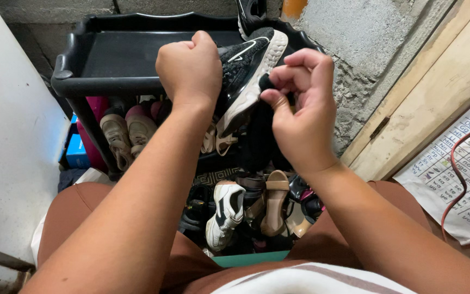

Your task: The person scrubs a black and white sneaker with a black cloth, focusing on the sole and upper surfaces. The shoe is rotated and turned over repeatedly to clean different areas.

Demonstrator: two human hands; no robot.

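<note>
Your left hand (pixel 190 68) fisted on black sneaker (pixel 248 65), held above shoe rack (pixel 115 54), long axis tilted toe-up-right. Your right hand (pixel 300 111) just beside sole, fingers (pixel 278 81) pinched on dark cloth (pixel 265 128).

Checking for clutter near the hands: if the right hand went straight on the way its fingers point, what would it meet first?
Probably the black sneaker: the right hand, pinching dark cloth, points left at its white sole. Depth is unclear.
</note>
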